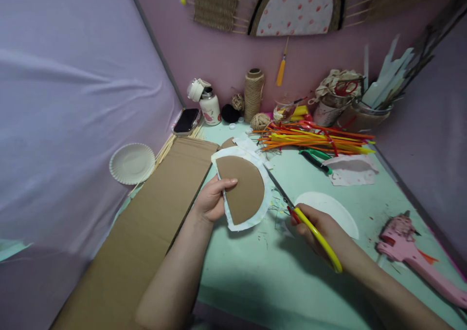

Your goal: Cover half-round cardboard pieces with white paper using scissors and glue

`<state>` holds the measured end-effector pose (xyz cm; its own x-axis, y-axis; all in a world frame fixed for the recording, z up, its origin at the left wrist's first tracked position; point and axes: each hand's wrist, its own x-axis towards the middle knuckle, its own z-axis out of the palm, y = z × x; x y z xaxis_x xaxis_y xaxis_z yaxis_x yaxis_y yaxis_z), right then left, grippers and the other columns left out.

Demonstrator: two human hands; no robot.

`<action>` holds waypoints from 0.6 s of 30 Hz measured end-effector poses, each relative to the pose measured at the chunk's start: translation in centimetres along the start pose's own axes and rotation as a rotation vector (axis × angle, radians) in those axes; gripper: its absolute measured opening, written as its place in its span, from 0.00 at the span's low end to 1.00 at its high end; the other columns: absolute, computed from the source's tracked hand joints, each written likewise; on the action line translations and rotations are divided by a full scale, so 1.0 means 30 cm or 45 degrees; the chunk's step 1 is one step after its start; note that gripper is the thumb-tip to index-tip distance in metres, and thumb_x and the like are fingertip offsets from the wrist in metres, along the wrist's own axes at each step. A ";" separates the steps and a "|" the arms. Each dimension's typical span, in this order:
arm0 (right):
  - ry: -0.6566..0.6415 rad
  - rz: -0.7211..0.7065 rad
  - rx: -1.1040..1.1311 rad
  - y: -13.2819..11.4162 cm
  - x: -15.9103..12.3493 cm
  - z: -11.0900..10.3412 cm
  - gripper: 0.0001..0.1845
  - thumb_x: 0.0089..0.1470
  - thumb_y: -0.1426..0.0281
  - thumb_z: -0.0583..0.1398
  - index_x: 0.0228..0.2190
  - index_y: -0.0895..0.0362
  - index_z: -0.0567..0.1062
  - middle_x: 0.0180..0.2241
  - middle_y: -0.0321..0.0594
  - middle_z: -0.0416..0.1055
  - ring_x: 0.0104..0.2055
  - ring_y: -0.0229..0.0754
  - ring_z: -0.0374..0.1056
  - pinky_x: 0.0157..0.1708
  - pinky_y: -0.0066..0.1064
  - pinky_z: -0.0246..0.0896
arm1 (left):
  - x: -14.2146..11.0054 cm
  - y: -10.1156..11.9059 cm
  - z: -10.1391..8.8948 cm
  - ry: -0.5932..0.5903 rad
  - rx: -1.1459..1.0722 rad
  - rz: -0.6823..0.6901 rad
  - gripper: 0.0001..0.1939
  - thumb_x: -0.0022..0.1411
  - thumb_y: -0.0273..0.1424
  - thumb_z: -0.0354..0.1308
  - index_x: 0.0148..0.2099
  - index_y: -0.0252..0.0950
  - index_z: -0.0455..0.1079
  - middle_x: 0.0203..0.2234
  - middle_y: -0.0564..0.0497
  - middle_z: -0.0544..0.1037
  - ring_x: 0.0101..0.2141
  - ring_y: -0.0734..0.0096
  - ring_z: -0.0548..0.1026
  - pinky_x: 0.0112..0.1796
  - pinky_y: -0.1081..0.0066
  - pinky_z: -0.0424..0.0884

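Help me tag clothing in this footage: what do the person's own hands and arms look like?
The left hand and right hand are bare: no gloves, and no rings to be seen. The left arm and right arm show no sleeve, watch or bracelet.

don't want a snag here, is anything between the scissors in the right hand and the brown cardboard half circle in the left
Only the white border along the curve of the cardboard half circle, facing the scissors in the right hand. Nothing else visible stands between; whether the scissors touch that border is unclear.
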<state>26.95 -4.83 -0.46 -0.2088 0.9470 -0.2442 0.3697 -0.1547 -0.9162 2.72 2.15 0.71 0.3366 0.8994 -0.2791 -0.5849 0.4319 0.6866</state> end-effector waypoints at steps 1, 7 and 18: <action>-0.004 0.011 0.010 0.003 -0.001 0.000 0.18 0.44 0.53 0.61 0.23 0.55 0.67 0.20 0.34 0.62 0.22 0.35 0.55 0.17 0.25 0.47 | 0.000 0.001 -0.001 -0.006 0.005 0.000 0.33 0.48 0.22 0.64 0.58 0.35 0.66 0.40 0.45 0.82 0.49 0.52 0.78 0.55 0.54 0.69; -0.079 0.103 0.138 0.020 -0.006 0.008 0.10 0.45 0.62 0.61 0.28 0.54 0.68 0.21 0.33 0.67 0.20 0.35 0.59 0.17 0.25 0.51 | -0.002 -0.001 0.001 -0.002 0.031 -0.022 0.31 0.47 0.22 0.65 0.55 0.33 0.69 0.38 0.44 0.82 0.46 0.51 0.79 0.54 0.52 0.69; -0.098 0.198 0.202 -0.015 -0.006 0.008 0.08 0.47 0.62 0.57 0.27 0.53 0.67 0.20 0.32 0.65 0.19 0.35 0.57 0.16 0.24 0.49 | -0.005 -0.008 -0.001 -0.027 0.056 -0.060 0.24 0.46 0.23 0.66 0.48 0.33 0.72 0.38 0.44 0.83 0.46 0.52 0.79 0.54 0.54 0.69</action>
<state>26.60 -4.98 -0.08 -0.2313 0.8851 -0.4039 0.2570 -0.3449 -0.9028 2.80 1.92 0.58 0.3785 0.8763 -0.2979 -0.5354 0.4698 0.7019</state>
